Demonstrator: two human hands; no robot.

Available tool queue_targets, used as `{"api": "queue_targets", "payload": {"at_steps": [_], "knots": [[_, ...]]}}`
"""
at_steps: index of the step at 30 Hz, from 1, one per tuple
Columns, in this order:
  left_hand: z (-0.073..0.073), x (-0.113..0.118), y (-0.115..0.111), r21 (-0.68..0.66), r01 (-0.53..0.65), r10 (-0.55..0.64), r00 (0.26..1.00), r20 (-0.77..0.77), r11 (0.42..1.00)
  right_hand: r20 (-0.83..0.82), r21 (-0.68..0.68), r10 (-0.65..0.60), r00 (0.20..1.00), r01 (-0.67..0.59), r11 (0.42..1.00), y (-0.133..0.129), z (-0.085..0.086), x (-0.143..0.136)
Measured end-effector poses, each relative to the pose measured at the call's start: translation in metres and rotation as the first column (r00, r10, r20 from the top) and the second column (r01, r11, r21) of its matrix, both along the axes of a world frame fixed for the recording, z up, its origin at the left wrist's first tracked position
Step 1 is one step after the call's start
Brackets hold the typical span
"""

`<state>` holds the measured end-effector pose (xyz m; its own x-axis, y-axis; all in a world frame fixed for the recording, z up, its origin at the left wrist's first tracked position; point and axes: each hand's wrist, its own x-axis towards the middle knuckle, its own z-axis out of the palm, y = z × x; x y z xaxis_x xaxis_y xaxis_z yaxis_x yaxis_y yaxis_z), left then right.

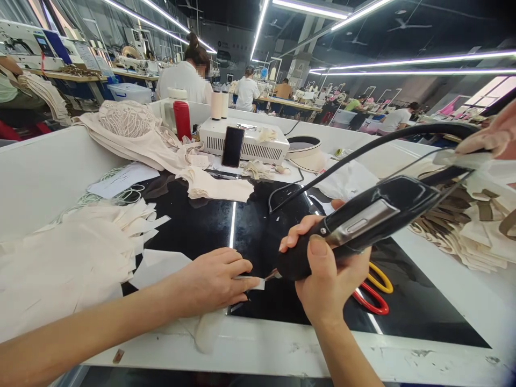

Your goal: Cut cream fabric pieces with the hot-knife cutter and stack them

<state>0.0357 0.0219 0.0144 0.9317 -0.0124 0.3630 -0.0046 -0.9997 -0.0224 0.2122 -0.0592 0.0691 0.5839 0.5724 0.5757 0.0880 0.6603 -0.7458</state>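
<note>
My right hand point(332, 263) is wrapped around a black hot knife point(363, 217) with a metal plate on its side. Its thin coppery tip points left and meets the end of a small white strip point(257, 282), or comes very close to it. The fingers of my left hand point(217, 279) press this strip down on the glossy black board point(266, 242), covering most of it. A white sheet point(161, 267) lies by my left wrist. Red-and-yellow-handled scissors point(377, 293) rest partly hidden behind my right hand.
Pale cut fabric point(68, 263) is heaped at left. Cream bras point(124, 126), a phone point(233, 146), a white vented box point(258, 141) and a red bottle point(182, 119) stand behind. The black cord point(387, 137) arches at right, near another person's hand point(494, 134). Brown-and-cream pieces point(463, 231) lie at right.
</note>
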Motion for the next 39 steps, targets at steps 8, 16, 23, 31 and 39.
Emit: {"api": "queue_targets", "payload": {"at_steps": [8,16,23,31,39], "knots": [[0.000,0.000,0.000,0.000,-0.003,0.003,1.000,-0.011,1.000,0.005,-0.037,0.000,1.000,0.000,0.999,-0.003,0.001,0.000],[0.001,0.000,0.000,-0.002,0.000,0.000,1.000,0.008,1.000,-0.011,-0.036,0.016,1.000,-0.017,0.999,-0.009,0.001,-0.004],[-0.003,-0.003,0.000,-0.034,-0.001,0.004,0.996,0.091,0.999,-0.019,-0.039,0.004,1.000,-0.005,0.999,-0.010,-0.001,-0.006],[0.004,-0.018,-0.004,-0.055,-0.013,0.019,0.995,0.102,0.998,0.017,-0.040,-0.017,1.000,0.017,0.999,-0.010,-0.001,-0.007],[-0.006,-0.026,-0.005,-0.136,-0.057,0.071,0.992,0.105,0.989,0.005,-0.052,-0.026,1.000,0.026,0.998,-0.012,0.002,-0.007]]}}
